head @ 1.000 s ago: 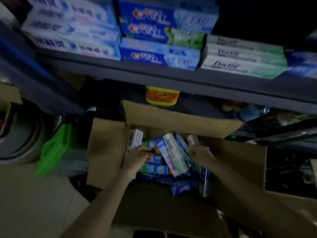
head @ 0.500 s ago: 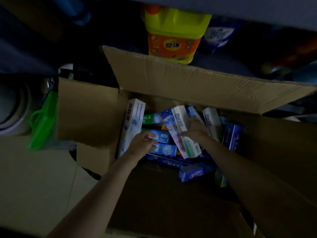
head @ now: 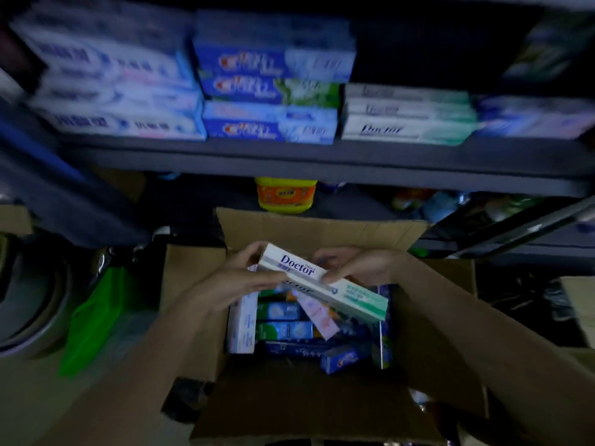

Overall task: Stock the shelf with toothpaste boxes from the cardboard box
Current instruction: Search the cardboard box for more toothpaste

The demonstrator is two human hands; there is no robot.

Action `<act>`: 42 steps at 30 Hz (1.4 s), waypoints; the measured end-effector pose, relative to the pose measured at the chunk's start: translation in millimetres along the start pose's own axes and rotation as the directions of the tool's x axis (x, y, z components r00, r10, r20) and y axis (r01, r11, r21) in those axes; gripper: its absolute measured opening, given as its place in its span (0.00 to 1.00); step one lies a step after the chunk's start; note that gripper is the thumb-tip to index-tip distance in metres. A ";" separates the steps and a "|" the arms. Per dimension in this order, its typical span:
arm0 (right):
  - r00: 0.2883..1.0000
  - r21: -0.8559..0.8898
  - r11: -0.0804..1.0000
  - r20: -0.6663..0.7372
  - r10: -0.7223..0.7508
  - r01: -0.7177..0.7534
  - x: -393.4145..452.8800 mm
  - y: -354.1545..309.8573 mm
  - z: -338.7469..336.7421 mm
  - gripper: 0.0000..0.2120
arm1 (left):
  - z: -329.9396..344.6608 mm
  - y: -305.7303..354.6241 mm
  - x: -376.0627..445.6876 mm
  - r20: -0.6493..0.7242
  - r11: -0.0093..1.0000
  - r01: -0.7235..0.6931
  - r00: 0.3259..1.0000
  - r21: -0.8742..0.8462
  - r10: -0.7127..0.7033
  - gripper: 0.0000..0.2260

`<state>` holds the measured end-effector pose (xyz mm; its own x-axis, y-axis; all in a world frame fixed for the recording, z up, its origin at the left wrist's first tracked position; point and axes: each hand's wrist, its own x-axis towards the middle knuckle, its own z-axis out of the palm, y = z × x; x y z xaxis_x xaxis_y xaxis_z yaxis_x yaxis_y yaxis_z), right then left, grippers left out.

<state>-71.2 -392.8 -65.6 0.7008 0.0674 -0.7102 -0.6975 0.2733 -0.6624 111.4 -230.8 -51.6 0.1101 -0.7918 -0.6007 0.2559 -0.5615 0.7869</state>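
Shelf carries stacked toothpaste rows along its front edge. Below it, your open carton sits on the floor, loose toothpaste boxes inside. Above the carton's far edge you hold two white Doctor boxes. Left hand grips their left end; right hand pinches the middle.

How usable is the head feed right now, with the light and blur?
Head view: dim overall; shelf stock smeared by motion blur, labels barely legible; the Doctor box held by both hands is sharp and readable; wide-angle lens bends the shelf edge.
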 end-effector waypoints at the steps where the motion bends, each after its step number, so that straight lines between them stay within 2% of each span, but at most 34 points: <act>1: 0.999 -0.019 0.999 -0.043 -0.030 0.029 -14.5 -12.0 1.6 0.17 | 1.4 13.2 -3.7 0.004 0.999 -0.024 1.000 -0.044 0.024 0.17; 4: 0.985 -0.107 0.991 -0.145 -0.091 0.076 -59.3 -40.1 0.7 0.29 | 8.2 52.6 -14.9 0.040 0.981 -0.074 0.996 -0.177 0.082 0.20; 6: 0.979 -0.135 0.989 -0.186 -0.082 0.058 -91.8 -53.7 -3.7 0.39 | 13.8 75.3 -19.8 0.056 0.964 -0.093 0.992 -0.250 0.110 0.19; 7: 0.977 -0.116 0.992 -0.198 -0.076 0.054 -107.7 -58.1 -6.9 0.40 | 16.0 84.6 -20.5 0.046 0.956 -0.103 0.992 -0.274 0.120 0.18; 11: 0.974 -0.027 0.997 -0.215 -0.076 0.072 -157.3 -61.3 -16.4 0.30 | 30.8 114.2 -25.3 -0.020 0.951 -0.102 0.995 -0.293 0.100 0.15; 12: 0.967 -0.017 0.996 -0.239 -0.086 0.084 -164.0 -61.3 -16.3 0.26 | 34.3 117.7 -25.9 -0.034 0.958 -0.081 0.997 -0.276 0.074 0.19; 14: 0.929 0.000 0.995 -0.359 -0.090 0.097 -169.8 -61.8 -15.7 0.22 | 36.5 119.2 -22.2 -0.032 0.973 -0.033 0.999 -0.230 0.026 0.32; 15: 0.905 0.019 0.994 -0.415 -0.090 0.107 -172.4 -62.2 -15.6 0.22 | 38.9 120.3 -20.5 -0.005 0.979 -0.017 1.000 -0.203 0.016 0.34; 19: 0.801 0.129 0.980 -0.597 -0.046 0.153 -178.3 -58.1 -21.1 0.23 | 48.1 126.8 -18.3 0.075 0.988 -0.025 0.997 -0.150 0.037 0.18; 21: 0.775 0.010 0.996 -0.629 -0.063 0.089 -184.1 -57.0 -25.2 0.25 | 52.2 129.0 -13.1 0.068 0.985 -0.044 0.996 -0.165 0.056 0.15; 23: 0.749 -0.277 0.959 -0.648 -0.136 -0.066 -188.3 -60.2 -27.6 0.23 | 57.2 131.1 -5.9 0.057 0.981 -0.061 0.996 -0.181 0.073 0.13; 25: 0.677 -0.532 0.812 -0.691 -0.253 -0.239 -188.1 -62.9 -35.0 0.20 | 66.0 134.8 1.4 0.058 0.982 -0.079 0.994 -0.174 0.090 0.11; 27: 0.605 -0.661 0.620 -0.715 -0.350 -0.422 -186.6 -68.6 -41.1 0.24 | 76.4 140.1 10.2 0.050 0.978 -0.109 0.992 -0.176 0.119 0.10; 29: 0.566 -0.678 0.538 -0.727 -0.389 -0.501 -185.9 -73.7 -49.6 0.26 | 85.8 146.8 19.4 0.008 0.963 -0.152 0.987 -0.223 0.158 0.10; 32: 0.461 -0.678 0.537 -0.735 -0.498 -0.502 -187.1 -74.7 -73.1 0.23 | 99.2 152.4 31.6 -0.043 0.931 -0.224 0.974 -0.288 0.221 0.18; 34: 0.405 -0.673 0.518 -0.736 -0.543 -0.528 -183.3 -73.1 -90.0 0.24 | 107.5 151.3 38.9 -0.091 0.951 -0.248 0.968 -0.183 0.235 0.24; 37: 0.412 -0.679 0.473 -0.725 -0.552 -0.562 -166.2 -68.0 -106.1 0.24 | 114.5 143.5 48.4 -0.171 0.970 -0.244 0.955 0.007 0.242 0.26; 39: 0.408 -0.676 0.478 -0.728 -0.551 -0.561 -153.4 -62.6 -112.2 0.24 | 113.5 136.4 55.0 -0.177 0.967 -0.248 0.951 0.053 0.254 0.26; 42: 0.307 -0.630 0.581 -0.769 -0.561 -0.515 -140.0 -55.2 -114.8 0.22 | 107.9 128.7 63.2 -0.167 0.964 -0.261 0.949 0.055 0.267 0.28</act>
<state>-148.0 -527.5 43.0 0.4913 -0.8705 -0.0302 -0.8608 -0.4800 -0.1694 47.6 -379.1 26.9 0.3336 -0.8611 -0.3838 0.1651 -0.3474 0.9231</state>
